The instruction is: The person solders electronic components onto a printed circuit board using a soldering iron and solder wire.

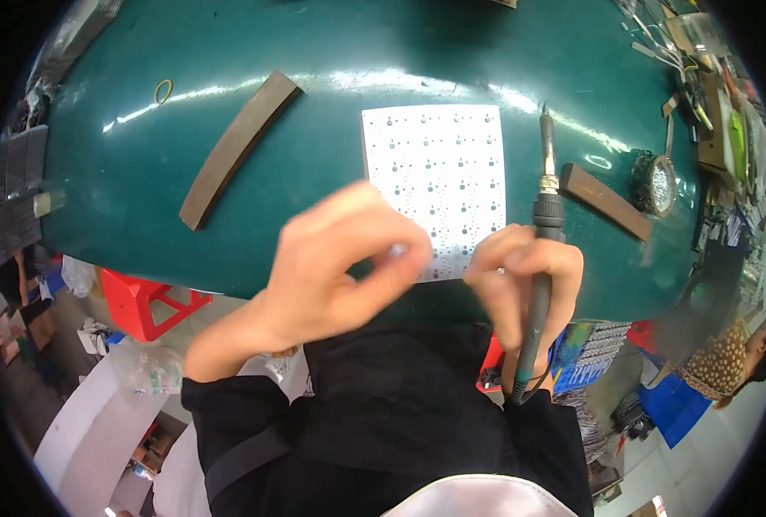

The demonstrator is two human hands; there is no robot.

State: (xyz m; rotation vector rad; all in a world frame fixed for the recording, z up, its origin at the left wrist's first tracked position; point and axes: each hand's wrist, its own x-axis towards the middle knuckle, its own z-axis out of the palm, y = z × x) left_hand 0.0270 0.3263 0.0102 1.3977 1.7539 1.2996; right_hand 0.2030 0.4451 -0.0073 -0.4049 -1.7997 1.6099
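Note:
My right hand [525, 271] grips a soldering iron [547, 215], its metal tip pointing away from me over the green table. The thumb and forefinger of that hand come together near a tiny shiny speck that I cannot make out. To its left, my left hand [340, 267] is curled with thumb and forefinger closed in a pinch. It is a little blurred, and a small pale bit shows at the fingertips, too small to name. A white panel [452, 172] with rows of dark dots, like a circuit board, lies beyond both hands; the left hand covers its near left corner.
A long brown bar [241, 151] and a yellow rubber band [163, 91] lie on the green table [331, 52] at left. A shorter brown bar [605, 202] and a tape roll [654, 183] are at right. A red stool [133, 306] stands below; another person [728, 362] is at far right.

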